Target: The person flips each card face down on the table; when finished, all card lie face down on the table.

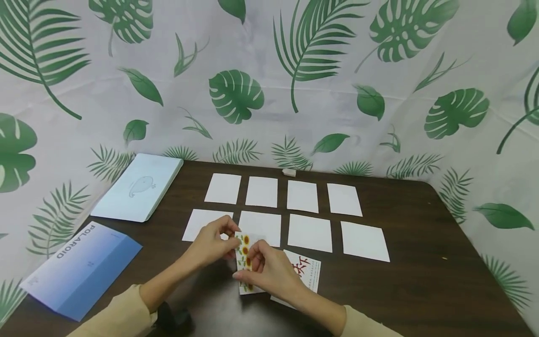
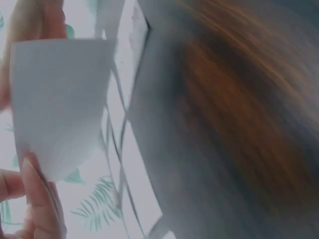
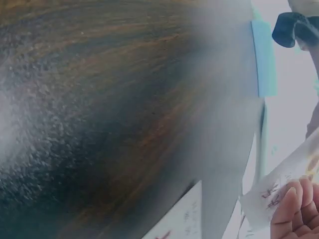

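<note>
Both hands hold up a small card printed with sunflowers (image 1: 245, 251) above the front of the table. My left hand (image 1: 214, 239) pinches its left edge near the top. The right hand (image 1: 273, 270) grips the card lower down, thumb in front. In the left wrist view the card's plain pale back (image 2: 62, 99) faces the camera, with left fingers (image 2: 41, 201) at its lower edge. Partly hidden under my right forearm lies a white card with red writing (image 1: 311, 274). The right wrist view shows the right hand (image 3: 298, 206) against the held card, which also carries red marks.
Several blank white cards (image 1: 310, 232) lie in two rows behind the hands. To the left are a pale blue folder-like item (image 1: 126, 201) with a whale drawing and a blue POLAROID box (image 1: 84, 267). A small white piece (image 1: 289, 172) sits at the back edge.
</note>
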Motion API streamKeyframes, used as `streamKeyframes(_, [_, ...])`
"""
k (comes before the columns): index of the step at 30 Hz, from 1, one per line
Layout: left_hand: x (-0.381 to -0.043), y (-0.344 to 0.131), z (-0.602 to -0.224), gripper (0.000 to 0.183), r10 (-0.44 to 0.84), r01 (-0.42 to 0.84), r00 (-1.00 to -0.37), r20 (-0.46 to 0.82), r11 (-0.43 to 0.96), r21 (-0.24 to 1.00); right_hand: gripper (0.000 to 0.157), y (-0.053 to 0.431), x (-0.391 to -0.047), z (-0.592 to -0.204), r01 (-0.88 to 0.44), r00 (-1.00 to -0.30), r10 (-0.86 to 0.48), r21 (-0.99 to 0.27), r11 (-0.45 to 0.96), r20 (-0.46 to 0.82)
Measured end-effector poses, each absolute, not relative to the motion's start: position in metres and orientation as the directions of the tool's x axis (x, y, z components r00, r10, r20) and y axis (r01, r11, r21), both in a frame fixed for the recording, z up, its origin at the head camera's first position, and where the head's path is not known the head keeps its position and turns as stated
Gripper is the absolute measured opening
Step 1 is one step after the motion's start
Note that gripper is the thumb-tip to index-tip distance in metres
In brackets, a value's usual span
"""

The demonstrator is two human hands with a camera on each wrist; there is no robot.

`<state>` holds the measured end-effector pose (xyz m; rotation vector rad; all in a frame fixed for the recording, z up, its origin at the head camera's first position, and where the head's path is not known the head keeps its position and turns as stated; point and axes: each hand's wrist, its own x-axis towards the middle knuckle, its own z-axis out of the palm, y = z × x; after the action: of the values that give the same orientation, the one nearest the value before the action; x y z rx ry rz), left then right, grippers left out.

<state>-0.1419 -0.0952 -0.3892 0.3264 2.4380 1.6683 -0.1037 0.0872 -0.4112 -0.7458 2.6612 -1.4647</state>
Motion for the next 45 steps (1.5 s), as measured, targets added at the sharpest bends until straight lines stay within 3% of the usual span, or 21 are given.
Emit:
streamKeyframes(8, [-0.134, -0.085, -0.377, 0.024, 0.289, 0.046, -0.957, -0.028, 0.245, 0.968, 0.022, 0.094, -0.099, -0.401, -0.481, -0.866, -0.397, -0.722, 0.497, 0.303])
streamKeyframes(13, [-0.134, -0.087, -0.379, 0.034, 0.223, 0.028, -0.975, -0.021, 0.214, 0.976, 0.021, 0.106, -0.103, -0.396, -0.476, -0.877, -0.339, -0.716, 0.511, 0.341])
streamKeyframes(21, [-0.137, -0.102, -0.413, 0.034, 0.093, -0.006, -0.995, -0.042, 0.358, 0.934, 0.018, 0.116, -0.11, -0.41, -0.315, -0.933, -0.296, -0.859, 0.403, 0.204])
streamKeyframes(27, [-0.133, -0.107, -0.43, 0.028, 0.13, -0.055, -0.985, -0.112, 0.378, 0.924, 0.022, 0.114, -0.112, -0.423, -0.192, -0.953, -0.292, -0.902, 0.388, 0.078])
streamKeyframes(33, [-0.126, -0.117, -0.432, 0.023, 0.207, -0.024, -0.969, -0.135, 0.466, 0.884, 0.02, 0.115, -0.115, -0.435, -0.126, -0.927, -0.372, -0.895, 0.428, -0.048])
streamKeyframes(39, [-0.123, -0.123, -0.433, 0.021, 0.289, 0.019, -0.944, -0.161, 0.532, 0.847, 0.021, 0.111, -0.117, -0.443, -0.236, -0.907, -0.42, -0.771, 0.591, -0.044])
streamKeyframes(45, [-0.123, -0.122, -0.433, 0.02, 0.278, 0.025, -0.943, -0.185, 0.611, 0.791, 0.027, 0.108, -0.117, -0.445, -0.363, -0.905, -0.425, -0.574, 0.734, 0.028])
